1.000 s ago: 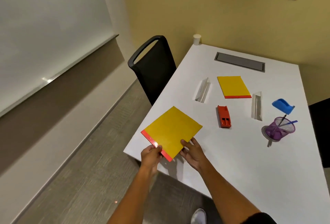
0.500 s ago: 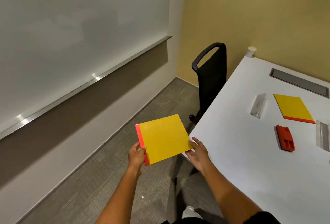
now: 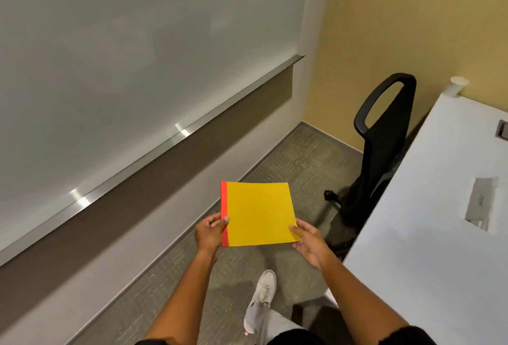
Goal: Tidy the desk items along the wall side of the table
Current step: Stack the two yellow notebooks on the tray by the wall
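A yellow notepad (image 3: 259, 214) with a red spine strip hangs flat over the carpet, left of the white table (image 3: 428, 234). My left hand (image 3: 210, 232) pinches its red edge, thumb on top. At the pad's lower right corner, my right hand (image 3: 308, 240) holds it with the thumb over the yellow cover. On the table's right part lies a clear acrylic sign holder (image 3: 482, 211). The other desk items are out of frame.
A black office chair (image 3: 384, 136) stands against the table's left edge near the yellow wall. A white paper cup (image 3: 457, 86) sits at the table's far corner. A frosted glass wall with a metal rail runs along the left. My white shoe (image 3: 262, 294) is on the carpet.
The notepad has come off the table's near corner and now hangs over the floor, turned so its red spine faces left. My view has swung left, away from the table.
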`<state>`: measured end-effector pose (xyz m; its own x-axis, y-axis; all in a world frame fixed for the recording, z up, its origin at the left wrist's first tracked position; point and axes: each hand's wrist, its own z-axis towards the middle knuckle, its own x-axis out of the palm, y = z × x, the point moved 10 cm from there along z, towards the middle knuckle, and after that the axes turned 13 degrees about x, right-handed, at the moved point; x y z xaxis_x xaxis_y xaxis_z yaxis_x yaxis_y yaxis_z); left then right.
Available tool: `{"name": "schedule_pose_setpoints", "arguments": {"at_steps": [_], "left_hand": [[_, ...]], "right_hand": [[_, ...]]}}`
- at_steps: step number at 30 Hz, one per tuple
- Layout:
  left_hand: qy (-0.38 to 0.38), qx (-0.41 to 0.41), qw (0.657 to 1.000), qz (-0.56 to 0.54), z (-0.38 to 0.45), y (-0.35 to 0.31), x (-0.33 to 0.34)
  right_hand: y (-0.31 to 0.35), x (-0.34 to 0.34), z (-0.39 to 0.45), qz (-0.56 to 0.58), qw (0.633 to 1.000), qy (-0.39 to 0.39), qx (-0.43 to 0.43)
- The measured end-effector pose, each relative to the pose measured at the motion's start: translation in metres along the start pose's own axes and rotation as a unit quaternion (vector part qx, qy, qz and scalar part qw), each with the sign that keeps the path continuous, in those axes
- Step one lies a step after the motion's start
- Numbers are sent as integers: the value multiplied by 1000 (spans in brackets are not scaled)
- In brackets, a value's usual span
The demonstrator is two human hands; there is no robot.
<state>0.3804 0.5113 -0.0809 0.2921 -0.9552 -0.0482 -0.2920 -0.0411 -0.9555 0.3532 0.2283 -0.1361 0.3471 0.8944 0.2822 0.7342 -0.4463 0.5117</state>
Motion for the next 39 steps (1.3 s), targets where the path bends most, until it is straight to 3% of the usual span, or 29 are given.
{"name": "schedule_pose_setpoints", "arguments": {"at_steps": [3,13,20,27,39], "left_hand": [[22,-20,999,14,52,-12,21],[205,-20,975,79,190,-89,140],[232,-29,966,113,303,-111,230],[321,-1,939,121,416,-154,354],[411,56,901,126,527,-241,555]], "right_hand": [[38,13,34,6,1000,-16,2],[183,34,110,59,996,-57,-21],[273,25,160,120,984,-119,-49],[387,10,202,178,960,-194,-94],[578,-33,232,237,916,-269,-181]]}}
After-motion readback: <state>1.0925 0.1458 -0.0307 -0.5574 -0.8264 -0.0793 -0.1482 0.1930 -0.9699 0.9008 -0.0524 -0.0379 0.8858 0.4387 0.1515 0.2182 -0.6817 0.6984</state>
